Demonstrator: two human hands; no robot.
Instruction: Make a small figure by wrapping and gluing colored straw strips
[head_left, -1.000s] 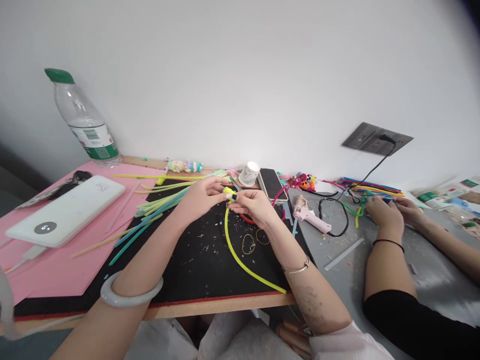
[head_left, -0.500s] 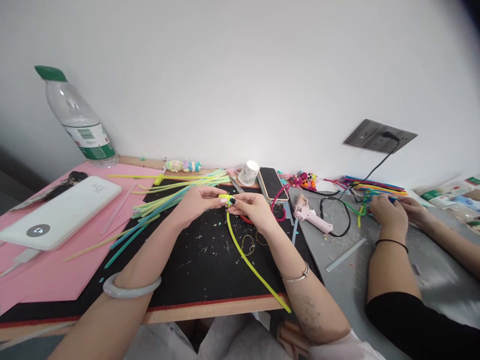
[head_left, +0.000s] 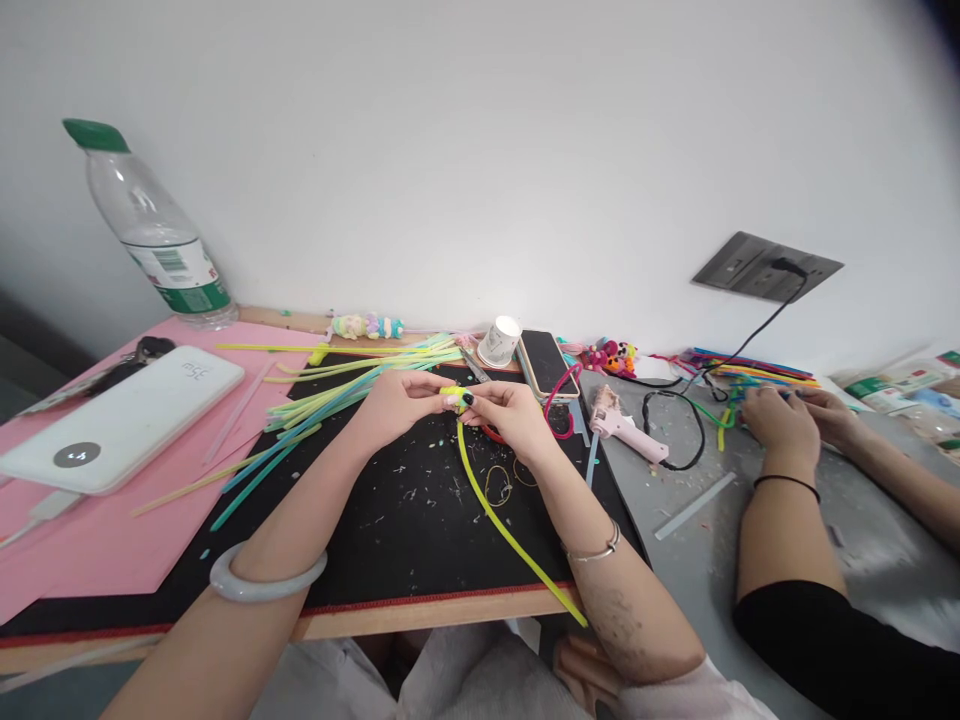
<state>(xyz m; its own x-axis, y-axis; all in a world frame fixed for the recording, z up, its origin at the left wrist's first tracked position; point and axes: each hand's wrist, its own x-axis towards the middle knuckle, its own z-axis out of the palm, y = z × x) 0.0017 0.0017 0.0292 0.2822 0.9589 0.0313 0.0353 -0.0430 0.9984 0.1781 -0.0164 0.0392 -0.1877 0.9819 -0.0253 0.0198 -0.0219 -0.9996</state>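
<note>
Between my two hands is a yellow pipe cleaner (head_left: pixel 504 528), bunched at its upper end, with a bit of green showing there. Its long tail hangs in a curve over the black mat (head_left: pixel 375 560) and past the front edge. My left hand (head_left: pixel 405 405) pinches the bunched end from the left. From the right, the fingertips of my right hand (head_left: pixel 510 415) close on the same end. My fingers hide most of the bunch's shape. Left of my hands lies a fan of green, yellow and blue pipe cleaners (head_left: pixel 330 400).
Behind stand a paper cup (head_left: pixel 499 342) and a phone (head_left: pixel 546 362). A pink glue gun (head_left: pixel 628 428) lies right, with its cord. A co-worker's hands (head_left: pixel 784 425) work farther right. At left are a power bank (head_left: pixel 127 420), pink sheets (head_left: pixel 135 560) and a bottle (head_left: pixel 161 235).
Both hands keep their pinch on the yellow pipe cleaner, with only slight finger movement. The whole view has shifted a little.
</note>
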